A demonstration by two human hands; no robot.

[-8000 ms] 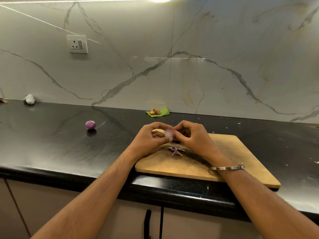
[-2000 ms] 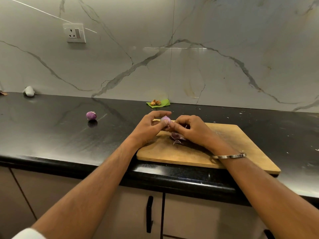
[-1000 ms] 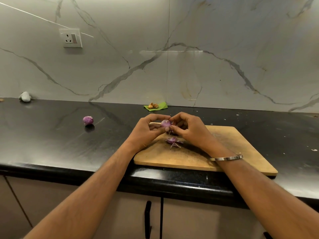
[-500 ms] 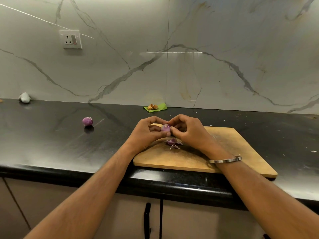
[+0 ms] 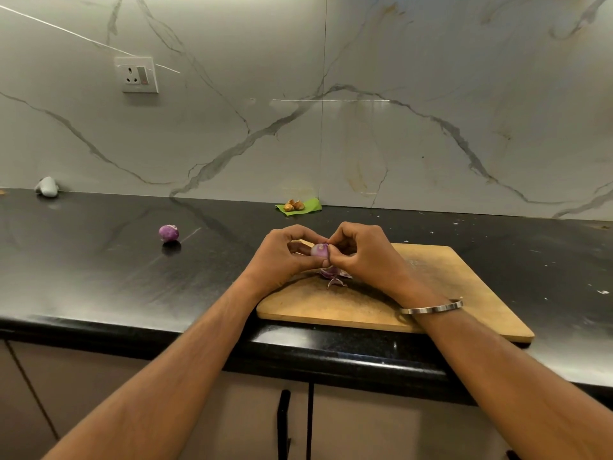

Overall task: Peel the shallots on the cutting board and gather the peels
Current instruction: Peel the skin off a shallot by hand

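Note:
A small purple shallot (image 5: 319, 250) is pinched between both my hands, just above the far left part of the wooden cutting board (image 5: 441, 293). My left hand (image 5: 282, 257) grips it from the left with thumb and fingers. From the right, my right hand (image 5: 363, 254) pinches at its skin with the fingertips. A little heap of purple peels (image 5: 334, 276) lies on the board right under my hands. A second purple shallot (image 5: 169, 233) sits alone on the black counter, far to the left.
The black counter (image 5: 99, 277) runs the full width, with its front edge just before the board. A green leaf with brown bits (image 5: 298, 206) lies at the back wall. A pale lump (image 5: 47, 186) sits far left. Cabinet doors with black handles (image 5: 283, 423) are below.
Both hands stay on the shallot above the board and shift their fingers slightly as they work its skin. The peel heap and the shallot on the counter have not moved.

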